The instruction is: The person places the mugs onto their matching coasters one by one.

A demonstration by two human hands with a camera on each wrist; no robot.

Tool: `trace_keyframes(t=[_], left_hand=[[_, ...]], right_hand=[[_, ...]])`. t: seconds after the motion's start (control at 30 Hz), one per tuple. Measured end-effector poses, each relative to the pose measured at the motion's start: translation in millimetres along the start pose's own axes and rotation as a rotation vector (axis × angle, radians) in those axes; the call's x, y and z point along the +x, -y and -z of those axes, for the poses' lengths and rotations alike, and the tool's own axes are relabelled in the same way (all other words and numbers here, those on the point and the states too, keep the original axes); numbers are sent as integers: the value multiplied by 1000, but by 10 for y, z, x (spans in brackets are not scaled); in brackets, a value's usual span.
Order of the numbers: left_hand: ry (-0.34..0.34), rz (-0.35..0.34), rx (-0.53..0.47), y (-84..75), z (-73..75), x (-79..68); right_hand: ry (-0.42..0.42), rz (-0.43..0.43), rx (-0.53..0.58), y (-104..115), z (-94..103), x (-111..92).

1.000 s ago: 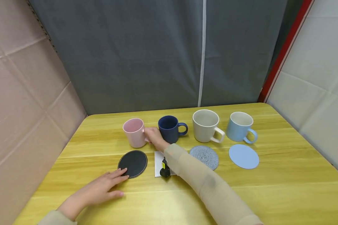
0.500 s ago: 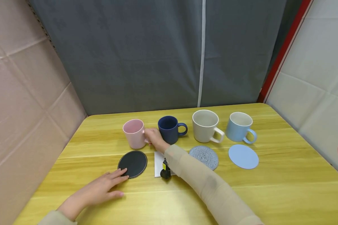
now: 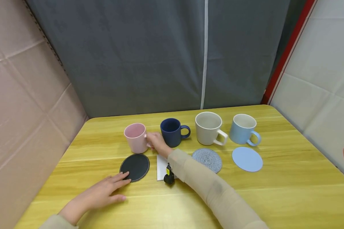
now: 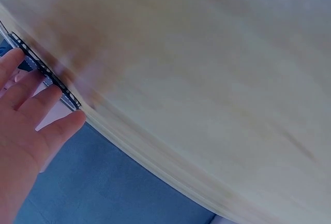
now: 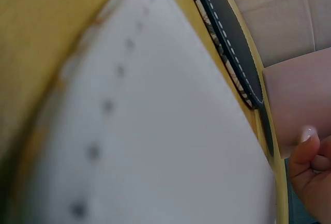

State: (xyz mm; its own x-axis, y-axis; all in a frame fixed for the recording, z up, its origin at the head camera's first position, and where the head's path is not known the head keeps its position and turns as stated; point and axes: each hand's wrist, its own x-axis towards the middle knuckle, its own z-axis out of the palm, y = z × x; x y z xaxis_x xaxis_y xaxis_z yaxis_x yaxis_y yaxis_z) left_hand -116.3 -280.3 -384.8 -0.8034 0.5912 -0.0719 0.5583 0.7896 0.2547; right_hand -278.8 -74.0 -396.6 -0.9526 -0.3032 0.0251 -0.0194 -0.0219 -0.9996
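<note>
My right hand (image 3: 157, 141) grips the handle of a pink mug (image 3: 137, 140), which stands upright just behind a round black coaster (image 3: 135, 166). The handle is mostly hidden by the fingers; in the right wrist view the thumb lies against the side of the pink mug (image 5: 297, 100). My left hand (image 3: 103, 192) lies with fingers spread, its fingertips on the near left edge of the coaster. In the left wrist view those straight fingers reach the stitched coaster rim (image 4: 46, 71). A navy mug (image 3: 171, 132) stands right beside my right hand.
A cream mug (image 3: 207, 128) and a light blue mug (image 3: 242, 129) stand farther right. Before them lie a grey speckled coaster (image 3: 207, 159) and a pale blue coaster (image 3: 247, 159). A white stitched coaster (image 3: 161, 168) is partly under my right forearm. A grey curtain (image 3: 146, 57) backs the table.
The pink mug has slid slightly toward me, nearer the black coaster, with my right hand on its handle. My left hand has stayed in place.
</note>
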Motion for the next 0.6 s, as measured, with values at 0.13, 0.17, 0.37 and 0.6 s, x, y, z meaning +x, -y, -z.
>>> trace_keyframes(t=[0.13, 0.17, 0.37, 0.6], left_hand=[[-3, -2, -2, 13, -15, 6], [-4, -4, -2, 14, -15, 6], [-2, -3, 0, 13, -6, 7], [10, 5, 3, 3, 9, 7]], right_hand=[[12, 2, -5, 44, 10, -45], [15, 1, -6, 49, 12, -48], [21, 0, -1, 21, 19, -35], [33, 1, -4, 26, 29, -66]])
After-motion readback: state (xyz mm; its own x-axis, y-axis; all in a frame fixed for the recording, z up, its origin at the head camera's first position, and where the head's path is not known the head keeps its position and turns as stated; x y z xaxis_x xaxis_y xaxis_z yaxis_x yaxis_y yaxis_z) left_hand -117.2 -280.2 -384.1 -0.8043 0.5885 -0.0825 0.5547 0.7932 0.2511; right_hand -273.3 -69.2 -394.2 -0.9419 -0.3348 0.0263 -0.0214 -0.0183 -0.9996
